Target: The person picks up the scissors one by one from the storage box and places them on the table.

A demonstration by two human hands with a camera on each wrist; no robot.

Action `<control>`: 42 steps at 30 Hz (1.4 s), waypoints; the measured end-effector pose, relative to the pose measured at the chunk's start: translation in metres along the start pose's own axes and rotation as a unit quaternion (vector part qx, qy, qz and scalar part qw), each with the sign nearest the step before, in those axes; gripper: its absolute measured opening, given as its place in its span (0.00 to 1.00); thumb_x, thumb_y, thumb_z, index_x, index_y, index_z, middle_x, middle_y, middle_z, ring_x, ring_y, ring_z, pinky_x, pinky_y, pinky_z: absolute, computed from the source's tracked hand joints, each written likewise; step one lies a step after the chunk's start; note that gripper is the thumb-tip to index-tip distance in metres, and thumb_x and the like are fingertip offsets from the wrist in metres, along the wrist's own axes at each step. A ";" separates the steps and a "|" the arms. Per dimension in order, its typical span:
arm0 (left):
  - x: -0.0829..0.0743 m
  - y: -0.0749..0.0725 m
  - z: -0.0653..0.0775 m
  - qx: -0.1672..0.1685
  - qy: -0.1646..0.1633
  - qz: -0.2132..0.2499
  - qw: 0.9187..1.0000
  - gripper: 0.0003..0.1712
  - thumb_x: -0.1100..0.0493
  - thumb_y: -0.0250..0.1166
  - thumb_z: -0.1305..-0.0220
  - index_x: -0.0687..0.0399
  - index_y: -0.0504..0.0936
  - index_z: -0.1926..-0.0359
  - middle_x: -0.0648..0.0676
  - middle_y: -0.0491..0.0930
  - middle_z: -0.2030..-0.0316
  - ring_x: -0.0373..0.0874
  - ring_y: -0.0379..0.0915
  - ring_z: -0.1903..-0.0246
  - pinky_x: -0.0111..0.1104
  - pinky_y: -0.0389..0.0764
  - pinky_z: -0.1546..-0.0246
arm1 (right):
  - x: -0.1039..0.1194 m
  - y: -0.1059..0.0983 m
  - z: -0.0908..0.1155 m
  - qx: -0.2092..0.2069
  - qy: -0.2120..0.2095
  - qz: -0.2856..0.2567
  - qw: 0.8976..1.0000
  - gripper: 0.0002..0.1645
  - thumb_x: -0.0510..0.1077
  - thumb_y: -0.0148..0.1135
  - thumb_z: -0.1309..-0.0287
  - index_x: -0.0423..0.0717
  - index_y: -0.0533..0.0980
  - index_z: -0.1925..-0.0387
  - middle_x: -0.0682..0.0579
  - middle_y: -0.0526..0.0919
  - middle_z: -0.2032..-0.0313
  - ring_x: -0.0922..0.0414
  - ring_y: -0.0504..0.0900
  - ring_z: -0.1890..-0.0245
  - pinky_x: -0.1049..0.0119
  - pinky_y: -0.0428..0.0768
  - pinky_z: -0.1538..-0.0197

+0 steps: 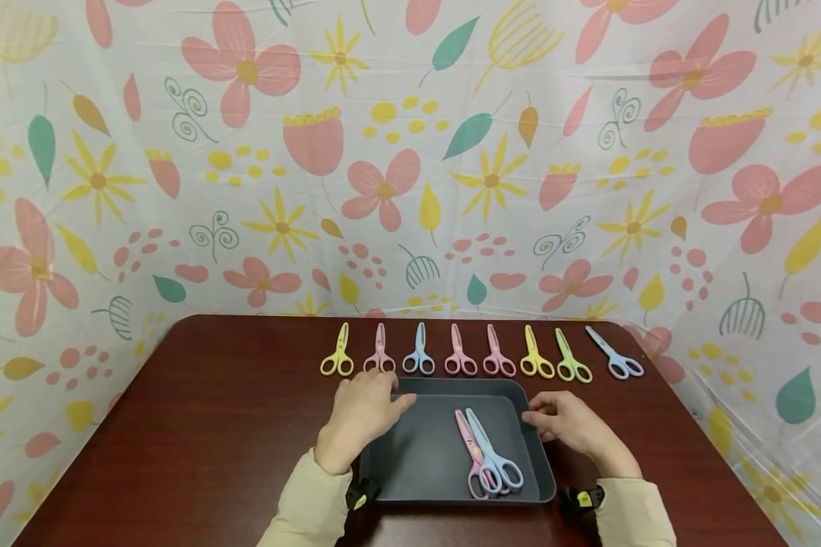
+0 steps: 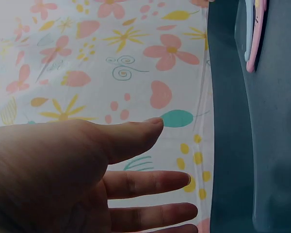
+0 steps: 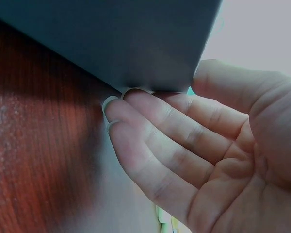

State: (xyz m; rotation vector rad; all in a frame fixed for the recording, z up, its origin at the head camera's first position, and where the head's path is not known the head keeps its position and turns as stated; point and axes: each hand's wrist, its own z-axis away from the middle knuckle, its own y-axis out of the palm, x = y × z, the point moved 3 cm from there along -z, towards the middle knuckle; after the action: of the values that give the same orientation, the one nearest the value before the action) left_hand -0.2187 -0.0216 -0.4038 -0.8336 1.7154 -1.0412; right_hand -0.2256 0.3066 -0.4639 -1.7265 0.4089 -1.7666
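Note:
A dark grey tray (image 1: 445, 448) lies on the table, with pink scissors (image 1: 463, 425) and light blue scissors (image 1: 482, 437) overlapping in its right half. My left hand (image 1: 364, 410) hovers at the tray's back left corner, its fingers extended and thumb apart. Seen from the left wrist, that left hand (image 2: 131, 165) has nothing in its grasp and the tray wall runs beside its fingertips. At the opposite side my right hand (image 1: 575, 425) holds the tray's right wall. In the right wrist view, the thumb meets the rim and the fingers lie against the outside.
Behind the tray several scissors stand in a row, points away: yellow (image 1: 337, 361), pink (image 1: 379, 351), blue (image 1: 419, 353), two more pink, another yellow (image 1: 535, 357), green (image 1: 572, 361) and blue (image 1: 616, 355). A flower-printed curtain (image 1: 410, 190) hangs behind the brown table (image 1: 212, 425).

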 end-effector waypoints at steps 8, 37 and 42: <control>-0.013 0.002 0.004 0.018 0.017 0.000 1.000 0.17 0.43 0.68 0.41 0.52 0.84 0.68 0.46 0.74 0.78 0.43 0.71 0.76 0.44 0.69 0.70 | -0.001 0.000 -0.002 0.000 0.003 -0.004 1.000 0.10 0.40 0.65 0.39 0.35 0.79 0.62 0.49 0.81 0.73 0.53 0.80 0.74 0.60 0.82 0.68; -0.109 0.066 0.017 0.111 0.059 -0.021 0.992 0.21 0.37 0.65 0.40 0.43 0.80 0.80 0.45 0.77 0.79 0.43 0.75 0.75 0.39 0.73 0.77 | -0.001 -0.002 -0.001 0.010 -0.002 -0.007 1.000 0.11 0.40 0.65 0.39 0.34 0.79 0.61 0.48 0.81 0.73 0.51 0.81 0.73 0.59 0.82 0.67; -0.118 0.082 0.020 0.134 0.045 -0.037 0.989 0.20 0.36 0.64 0.41 0.45 0.83 0.75 0.46 0.79 0.75 0.42 0.75 0.72 0.41 0.74 0.72 | -0.003 -0.001 -0.002 0.009 -0.003 -0.011 1.000 0.10 0.40 0.65 0.39 0.35 0.79 0.62 0.48 0.80 0.73 0.51 0.80 0.73 0.59 0.82 0.67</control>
State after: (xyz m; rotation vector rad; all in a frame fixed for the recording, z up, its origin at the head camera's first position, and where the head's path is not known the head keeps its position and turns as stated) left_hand -0.1669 0.1089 -0.4392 -0.6893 1.5835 -1.3437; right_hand -0.2274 0.3086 -0.4654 -1.7296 0.3726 -1.7750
